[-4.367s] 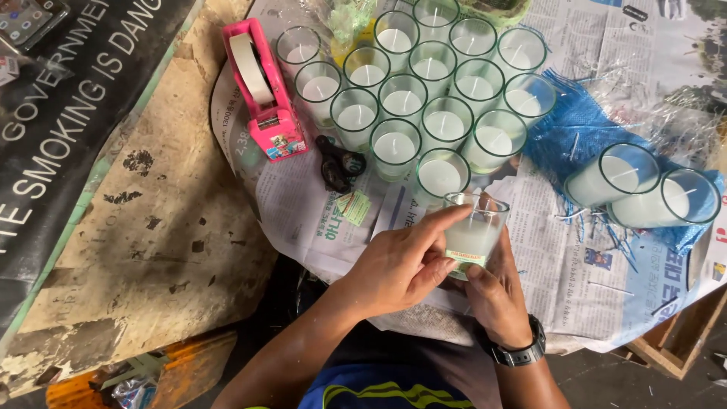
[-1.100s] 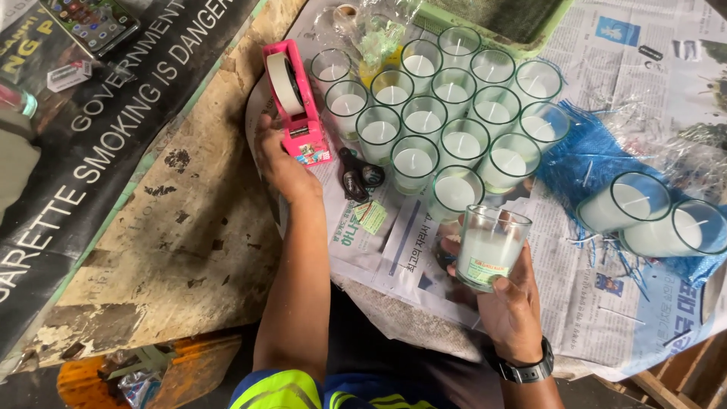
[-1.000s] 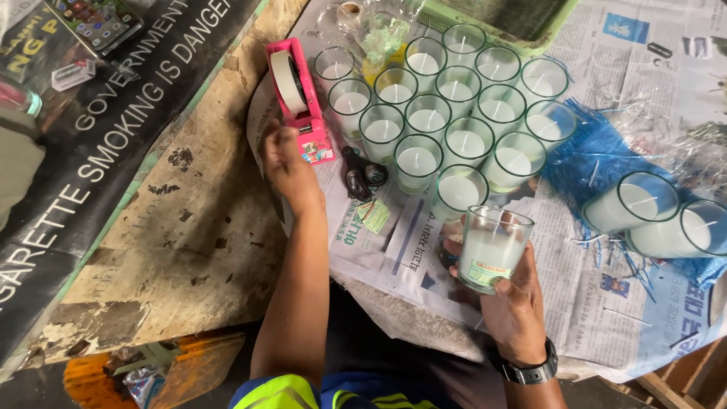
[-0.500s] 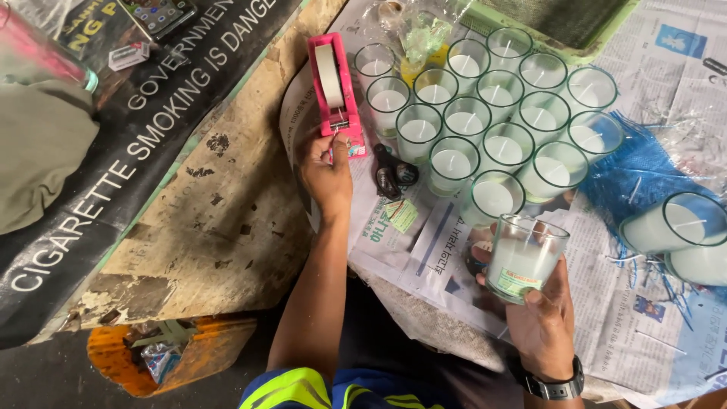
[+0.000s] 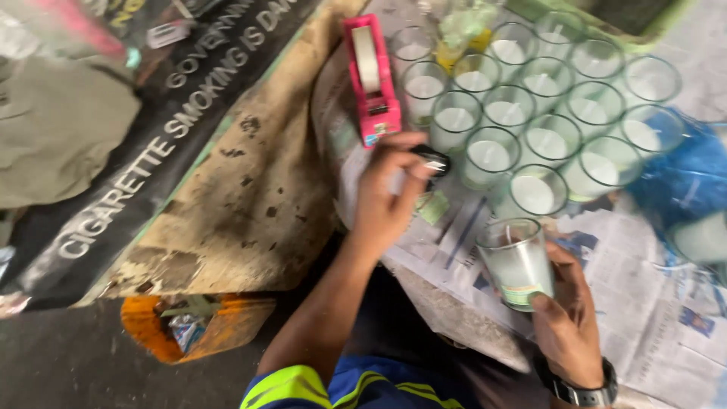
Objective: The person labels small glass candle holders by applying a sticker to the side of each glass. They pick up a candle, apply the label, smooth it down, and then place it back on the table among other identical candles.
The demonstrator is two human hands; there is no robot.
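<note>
Right hand (image 5: pixel 564 318): I cup the clear glass tumbler of white wax (image 5: pixel 517 261) near me, upright so it stays level.
Left hand (image 5: pixel 386 197): fingers pinched on something small, cannot tell what, beside the pink tape dispenser (image 5: pixel 371 76).
Far right: filled glass tumblers (image 5: pixel 530 106) cluster on newspaper (image 5: pixel 651 318).

Left hand (image 5: pixel 388 198) raised, fingers curled with fingertips pinched together, forearm extended forward, right hand (image 5: pixel 566 318) lower, fingers wrapped in a grip, wrist banded, motion blur throughout
</note>
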